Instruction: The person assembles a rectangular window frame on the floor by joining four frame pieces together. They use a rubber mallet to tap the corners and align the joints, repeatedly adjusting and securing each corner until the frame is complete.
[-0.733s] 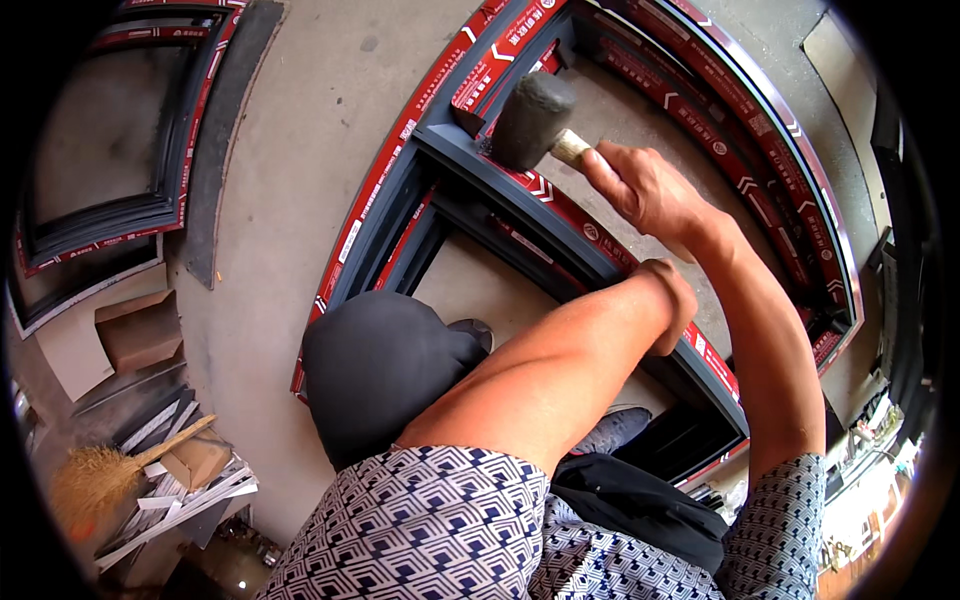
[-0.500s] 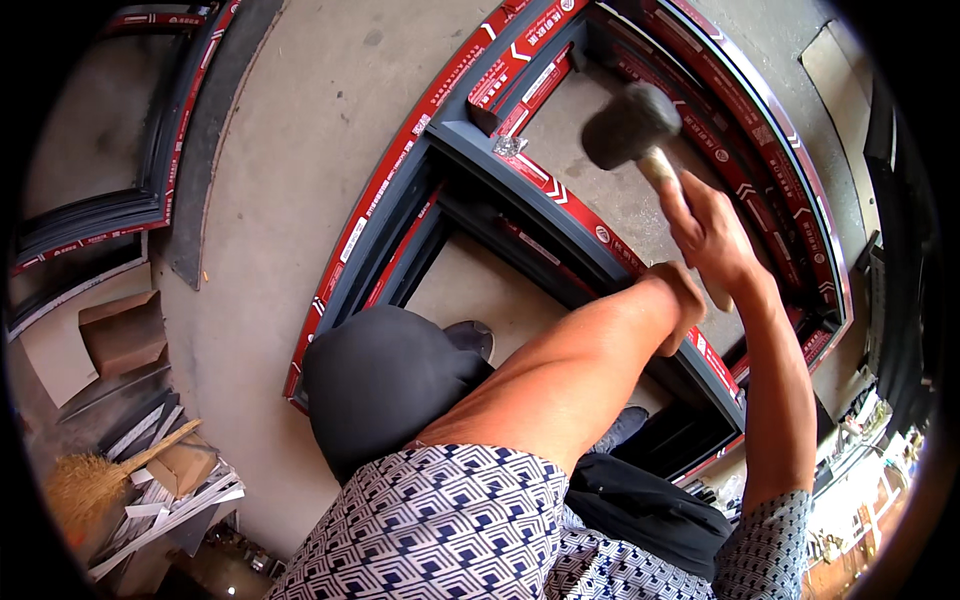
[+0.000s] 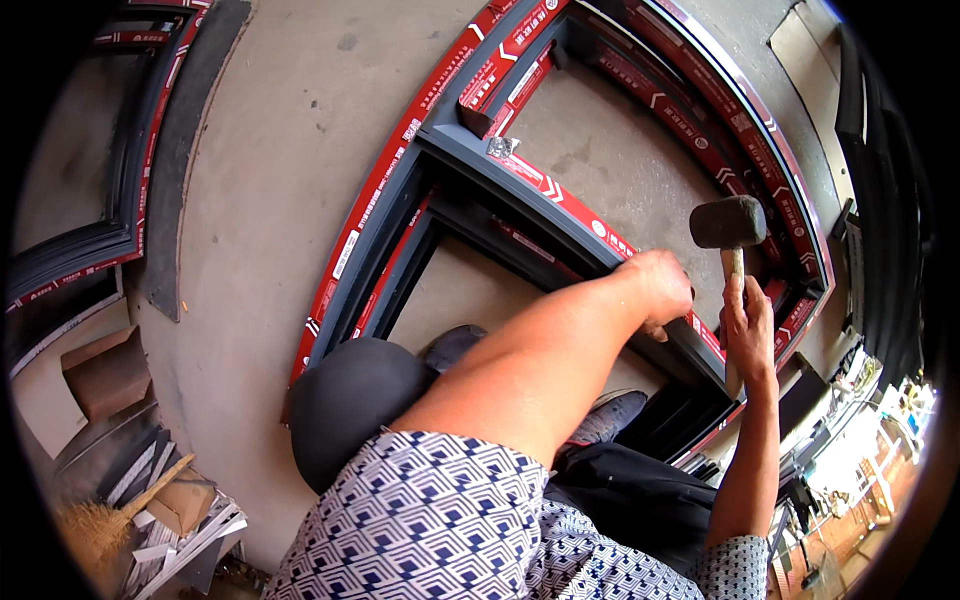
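Note:
A rubber mallet with a black head (image 3: 728, 222) and pale wooden handle is upright in my right hand (image 3: 748, 322), fingers wrapped round the handle. The mallet's head is above the right part of a large dark grey window frame (image 3: 480, 160) lined with red protective tape. My left hand (image 3: 655, 288) is closed low over the frame's middle bar, its fingers curled down. What those fingers hold, if anything, is hidden by the hand. A small crumpled silvery piece (image 3: 503, 147) lies on the middle bar, farther left.
My dark-clad knee (image 3: 358, 400) and shoes are by the frame's near opening. Another dark frame (image 3: 140, 180) lies at left beside a dark strip (image 3: 190, 150). Cardboard (image 3: 105, 372), a straw broom (image 3: 95, 530) and offcuts are at lower left. Black profiles (image 3: 890, 230) stand at right.
My right hand has moved the mallet to the right and nearer to me, its head now more upright over the handle. My left hand stays at the middle bar.

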The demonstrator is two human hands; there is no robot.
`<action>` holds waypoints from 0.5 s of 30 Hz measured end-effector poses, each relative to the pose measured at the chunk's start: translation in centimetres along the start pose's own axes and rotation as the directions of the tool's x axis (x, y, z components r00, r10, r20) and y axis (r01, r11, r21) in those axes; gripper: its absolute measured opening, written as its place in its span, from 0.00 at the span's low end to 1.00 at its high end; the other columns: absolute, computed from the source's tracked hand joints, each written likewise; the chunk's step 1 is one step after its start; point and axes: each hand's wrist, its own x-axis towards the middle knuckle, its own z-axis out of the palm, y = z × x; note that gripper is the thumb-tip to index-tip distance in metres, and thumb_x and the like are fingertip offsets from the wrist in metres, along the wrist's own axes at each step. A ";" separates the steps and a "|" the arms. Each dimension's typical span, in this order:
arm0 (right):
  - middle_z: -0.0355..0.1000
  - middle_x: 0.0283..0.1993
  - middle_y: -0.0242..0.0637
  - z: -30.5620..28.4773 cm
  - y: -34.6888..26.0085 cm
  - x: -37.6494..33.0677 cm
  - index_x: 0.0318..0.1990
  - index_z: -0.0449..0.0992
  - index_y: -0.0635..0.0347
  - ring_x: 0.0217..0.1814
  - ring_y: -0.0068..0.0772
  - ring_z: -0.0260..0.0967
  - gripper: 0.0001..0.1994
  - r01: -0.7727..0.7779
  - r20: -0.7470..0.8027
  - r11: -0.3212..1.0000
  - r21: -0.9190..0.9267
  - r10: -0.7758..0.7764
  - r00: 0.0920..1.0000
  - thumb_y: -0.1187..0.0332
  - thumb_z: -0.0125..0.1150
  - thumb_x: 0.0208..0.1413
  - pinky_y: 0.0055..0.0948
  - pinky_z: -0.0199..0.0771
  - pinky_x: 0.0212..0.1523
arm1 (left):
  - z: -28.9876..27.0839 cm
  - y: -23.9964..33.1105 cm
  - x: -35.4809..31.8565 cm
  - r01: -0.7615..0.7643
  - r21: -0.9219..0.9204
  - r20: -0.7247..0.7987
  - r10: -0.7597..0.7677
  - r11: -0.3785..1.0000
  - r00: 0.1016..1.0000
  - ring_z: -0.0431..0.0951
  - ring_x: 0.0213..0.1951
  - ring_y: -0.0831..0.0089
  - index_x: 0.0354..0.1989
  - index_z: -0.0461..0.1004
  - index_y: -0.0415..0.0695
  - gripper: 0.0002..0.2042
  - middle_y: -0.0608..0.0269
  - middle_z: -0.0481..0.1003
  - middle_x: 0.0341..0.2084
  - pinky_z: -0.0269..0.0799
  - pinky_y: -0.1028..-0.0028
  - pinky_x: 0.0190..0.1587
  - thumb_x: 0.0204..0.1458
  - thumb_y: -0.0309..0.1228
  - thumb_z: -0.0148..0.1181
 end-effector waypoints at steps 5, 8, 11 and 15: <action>0.63 0.22 0.28 1.2 -1.5 -2.4 0.34 0.69 0.60 0.20 0.19 0.61 0.24 -0.092 0.024 0.993 0.071 0.091 0.996 0.48 0.53 0.79 0.30 0.62 0.20 | -1.3 -3.2 -3.3 -0.020 0.068 -0.003 0.020 0.997 1.000 0.87 0.47 0.50 0.46 0.83 0.36 0.33 0.47 0.86 0.41 0.84 0.54 0.52 0.60 0.62 0.64; 0.64 0.23 0.28 2.4 -0.5 -2.5 0.34 0.69 0.60 0.22 0.19 0.61 0.24 -0.037 0.001 0.998 0.047 0.037 0.999 0.48 0.54 0.79 0.30 0.62 0.21 | -2.9 -5.4 -6.2 0.010 0.134 0.054 -0.018 0.991 0.998 0.88 0.45 0.49 0.45 0.83 0.36 0.33 0.45 0.86 0.40 0.84 0.54 0.50 0.61 0.62 0.62; 0.63 0.24 0.27 2.9 -1.2 -3.2 0.34 0.71 0.61 0.26 0.18 0.58 0.23 -0.149 0.044 0.984 0.094 0.145 0.988 0.51 0.56 0.78 0.30 0.62 0.26 | -3.1 -7.1 -9.5 0.064 0.172 -0.069 -0.053 0.983 0.996 0.87 0.45 0.49 0.43 0.82 0.37 0.35 0.47 0.85 0.39 0.84 0.54 0.49 0.61 0.65 0.61; 0.63 0.25 0.29 4.1 -0.3 -3.4 0.35 0.71 0.62 0.28 0.20 0.58 0.22 -0.129 0.013 0.989 0.069 0.129 0.992 0.52 0.56 0.78 0.32 0.63 0.27 | -2.2 -8.1 -12.3 0.142 0.233 -0.267 -0.077 0.962 0.961 0.85 0.44 0.52 0.40 0.82 0.39 0.35 0.50 0.83 0.36 0.83 0.56 0.47 0.60 0.68 0.59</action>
